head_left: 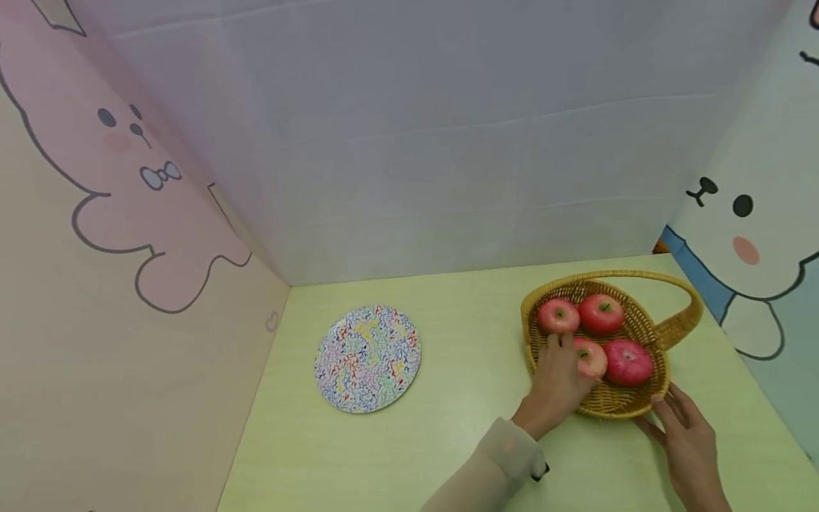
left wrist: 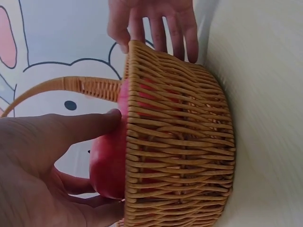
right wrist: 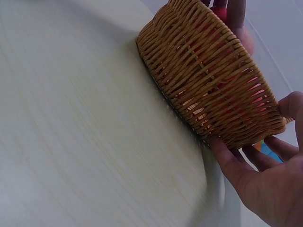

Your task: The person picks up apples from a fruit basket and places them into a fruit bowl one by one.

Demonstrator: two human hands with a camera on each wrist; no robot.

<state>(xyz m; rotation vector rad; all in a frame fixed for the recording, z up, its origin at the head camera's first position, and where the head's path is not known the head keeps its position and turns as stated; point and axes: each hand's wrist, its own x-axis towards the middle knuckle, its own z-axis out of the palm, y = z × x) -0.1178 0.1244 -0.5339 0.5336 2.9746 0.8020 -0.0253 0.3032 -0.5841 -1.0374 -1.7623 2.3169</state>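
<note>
A woven wicker basket (head_left: 614, 405) with an arched handle (head_left: 678, 328) holds several red apples, among them a red apple (head_left: 601, 313) at the back and a darker pinkish-red one (head_left: 629, 361) on the right. My left hand (head_left: 555, 384) reaches over the near left rim and grips a pale red apple (head_left: 590, 358), its thumb and fingers around the fruit in the left wrist view. At the near right side, my right hand (head_left: 691, 444) holds the basket, thumb at the rim and fingers against the woven wall (right wrist: 213, 80).
A round flat board (head_left: 367, 359) with a multicoloured squiggle pattern lies on the pale table (head_left: 448, 441), left of the basket. Behind stands a plain white cloth wall (head_left: 409, 163); side panels with cartoon animals flank the table.
</note>
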